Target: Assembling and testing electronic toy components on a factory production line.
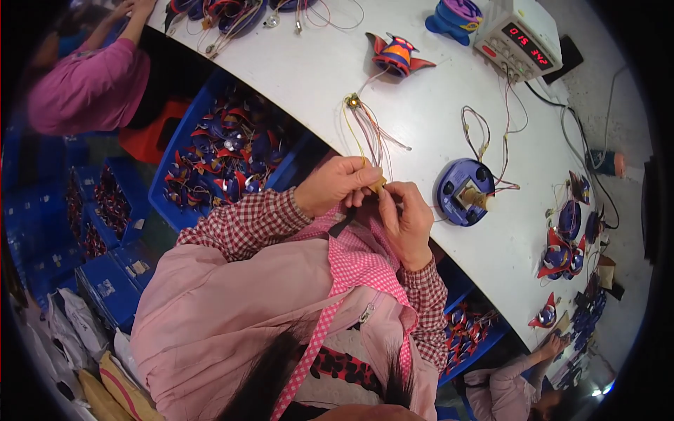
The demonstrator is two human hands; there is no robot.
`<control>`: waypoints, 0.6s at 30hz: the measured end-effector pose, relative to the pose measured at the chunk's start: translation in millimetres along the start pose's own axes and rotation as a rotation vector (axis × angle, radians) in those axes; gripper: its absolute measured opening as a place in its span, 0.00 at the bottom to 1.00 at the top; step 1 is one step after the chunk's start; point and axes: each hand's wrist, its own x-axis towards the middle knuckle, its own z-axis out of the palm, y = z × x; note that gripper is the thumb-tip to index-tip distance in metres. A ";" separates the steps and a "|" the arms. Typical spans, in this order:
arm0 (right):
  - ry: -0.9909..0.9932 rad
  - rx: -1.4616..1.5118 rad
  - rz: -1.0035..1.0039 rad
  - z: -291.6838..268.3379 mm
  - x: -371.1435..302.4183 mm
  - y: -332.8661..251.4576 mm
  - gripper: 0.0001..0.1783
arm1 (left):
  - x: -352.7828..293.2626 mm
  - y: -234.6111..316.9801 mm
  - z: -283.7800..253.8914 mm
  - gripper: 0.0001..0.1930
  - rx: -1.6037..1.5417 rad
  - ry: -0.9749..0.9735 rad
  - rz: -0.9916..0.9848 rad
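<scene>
Close to the table edge, my left hand (pixel 340 184) pinches a small tan piece (pixel 378 185) with thin wires, its exact kind too small to tell. The fingers of my right hand (pixel 407 221) close on the same piece from the other side. From there a bundle of coloured wires (pixel 372 133) runs across the table to a small round yellowish part (pixel 352 102). A thin lead joins that part to a red, blue and orange winged toy figure (pixel 397 56). Right of my hands lies a round purple-blue housing (pixel 465 192) with wires and a pale square part inside.
A power supply (pixel 519 43) with a lit red display stands at the far right, beside a blue and purple object (pixel 455 19). Blue crates (pixel 165 184) of toy parts sit below the table edge. More toy parts (pixel 562 252) lie at right. Co-workers (pixel 88 88) sit at left and lower right.
</scene>
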 end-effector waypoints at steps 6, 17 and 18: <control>0.011 0.007 0.027 -0.5 0.1 -0.2 0.08 | 2.6 -5.4 -3.3 0.10 0.038 -0.060 0.012; 0.034 -0.055 -0.011 -0.3 -1.6 5.0 0.06 | 6.9 -8.6 -0.4 0.10 -0.027 -0.058 0.004; 0.039 -0.064 -0.019 0.0 -2.0 5.3 0.06 | 7.1 -8.9 -0.3 0.10 -0.034 -0.060 0.004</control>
